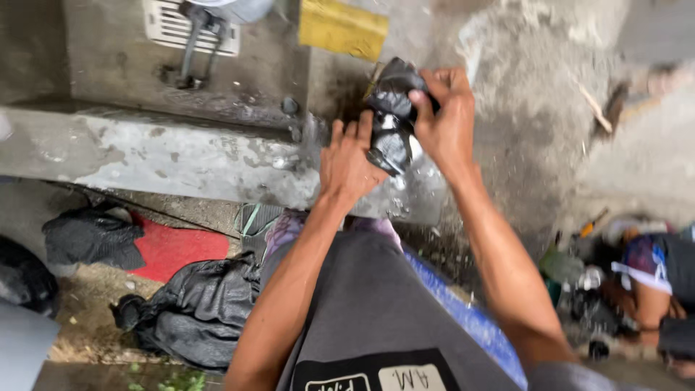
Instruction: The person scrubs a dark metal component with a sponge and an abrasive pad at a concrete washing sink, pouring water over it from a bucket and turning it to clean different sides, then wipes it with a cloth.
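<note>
Gripping the wet black cloth point(392, 116) over the concrete ledge point(159, 152), both hands were clamped on it, right hand point(443, 108) up top, left hand point(349, 163) below; looked soft, light, probably slippery.

A crumpled, wet, shiny black plastic bag point(394, 112) is held bunched above the concrete ledge's end.

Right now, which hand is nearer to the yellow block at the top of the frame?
The right hand. It grips the upper part of the black plastic bag, just below and right of the yellow block. The left hand holds the bag lower down, farther from the block.
</note>
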